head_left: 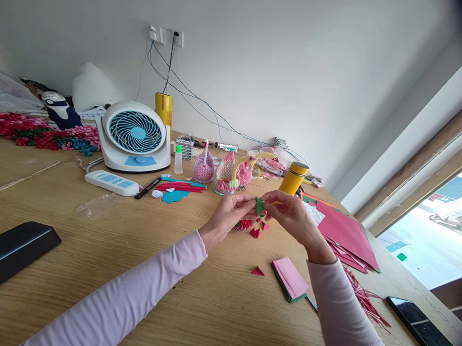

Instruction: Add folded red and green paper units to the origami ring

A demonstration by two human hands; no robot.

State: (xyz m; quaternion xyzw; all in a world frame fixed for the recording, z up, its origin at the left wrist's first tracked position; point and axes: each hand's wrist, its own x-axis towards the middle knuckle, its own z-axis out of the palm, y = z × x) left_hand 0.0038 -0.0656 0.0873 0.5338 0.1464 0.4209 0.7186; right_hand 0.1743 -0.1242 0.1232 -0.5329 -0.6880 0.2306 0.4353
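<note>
Green folded paper [259,206], small, roughly triangular, just right of and below frame centre. Pinched at left edge by left hand [229,213], at right edge by right hand [289,214]. Red folded triangles [255,233] just below; pink paper stack [290,277] toward lower right of frame.

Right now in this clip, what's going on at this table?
A person's left hand and right hand hold a small piece of green paper between them, above the table. Some small red folded pieces lie close by, and a stack of pink and green paper lies nearer the person. Swan-shaped figures stand farther back.
</note>
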